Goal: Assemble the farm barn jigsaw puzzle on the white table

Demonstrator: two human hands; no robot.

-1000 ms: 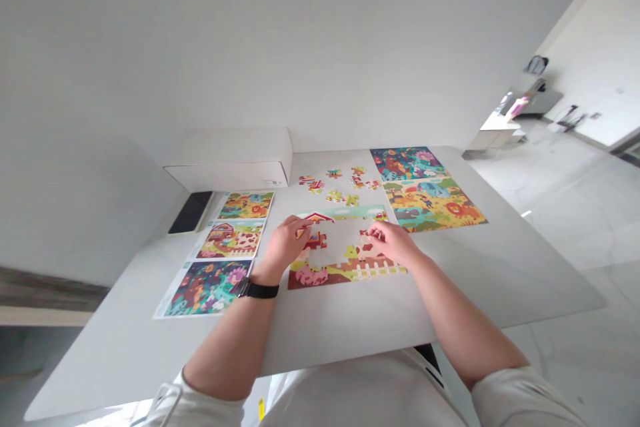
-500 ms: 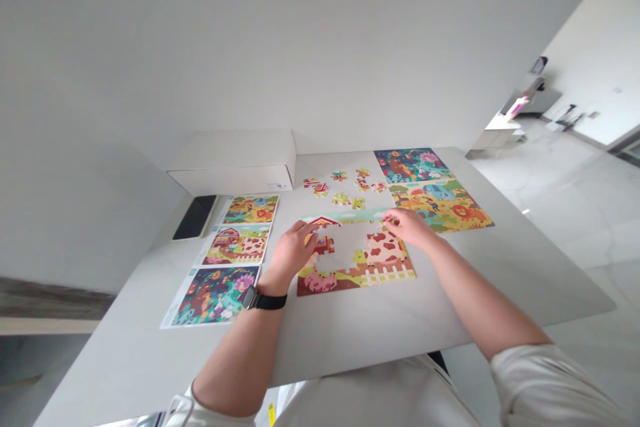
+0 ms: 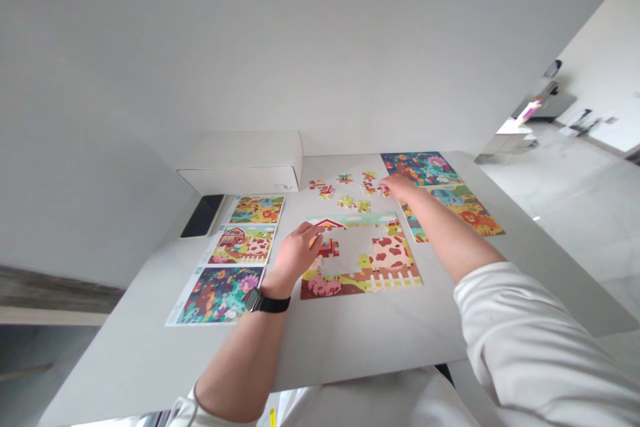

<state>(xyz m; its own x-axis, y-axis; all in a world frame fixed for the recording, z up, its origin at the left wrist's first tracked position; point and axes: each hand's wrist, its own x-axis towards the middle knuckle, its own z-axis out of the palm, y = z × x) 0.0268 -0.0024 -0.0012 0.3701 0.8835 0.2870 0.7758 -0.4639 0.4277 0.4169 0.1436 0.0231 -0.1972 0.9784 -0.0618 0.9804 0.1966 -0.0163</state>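
Note:
A partly assembled farm jigsaw puzzle [image 3: 360, 283] lies on the table, its frame joined around a gap in the middle. My left hand [image 3: 299, 251] rests over its left edge, fingers stretched out and lying flat beside the barn section [image 3: 327, 248]. Further back, my right hand [image 3: 401, 187] has its fingertips closed on a pink-and-red puzzle piece [image 3: 383, 191], still at table level. Several loose puzzle pieces [image 3: 346, 201] lie scattered behind the puzzle. The cow section [image 3: 390, 252] fills the puzzle's right side.
Two finished puzzles, a dark one [image 3: 425, 167] and a yellow one [image 3: 475, 210], lie at the right. On the left are a picture sheet [image 3: 203, 260], a phone [image 3: 202, 216] and a white box [image 3: 235, 180] against the wall.
My right hand has left the puzzle's upper right corner and moved back to the loose pieces. A small green-and-red part now shows at that corner. My left hand stays on the left edge.

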